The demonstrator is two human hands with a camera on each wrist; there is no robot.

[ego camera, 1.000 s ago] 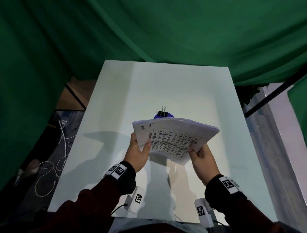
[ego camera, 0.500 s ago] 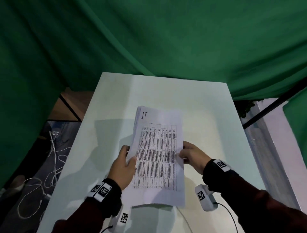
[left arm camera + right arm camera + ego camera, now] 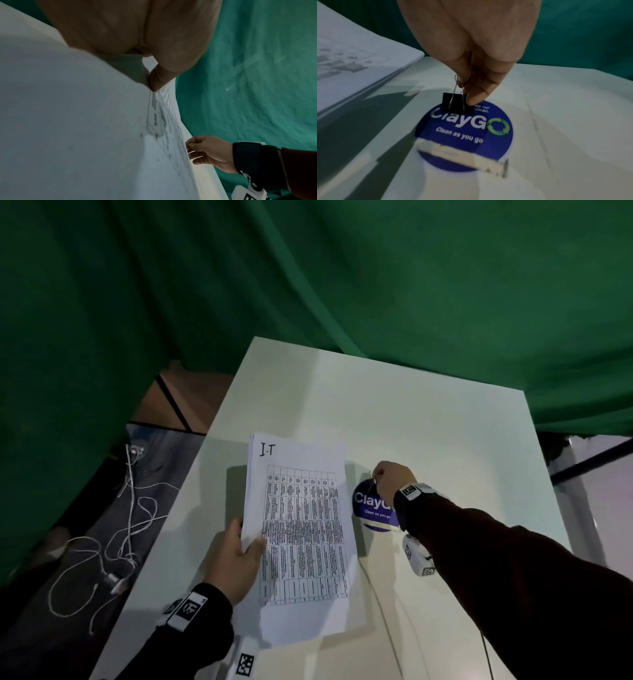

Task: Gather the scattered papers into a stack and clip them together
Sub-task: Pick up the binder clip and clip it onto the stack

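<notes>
Now, working from the left: my left hand (image 3: 236, 563) grips the long left edge of the paper stack (image 3: 301, 535), thumb on top and fingers beneath, so that edge is raised off the white worktop (image 3: 428, 419). My right hand (image 3: 390, 481) pinches the wire handle of the black binder clip (image 3: 458, 103), which hangs just over the round blue "ClayGO" sticker (image 3: 464, 136), beside the stack's right edge.

To do this step well, I judge I should shift my fingers onto both wire handles, squeeze the clip wide, and slide it fully over one squared edge while my left hand keeps the sheets from fanning.

The stack looks fairly thick and mostly aligned. Its top sheet shows a printed table with "I.T" handwritten at the upper left corner.
</notes>
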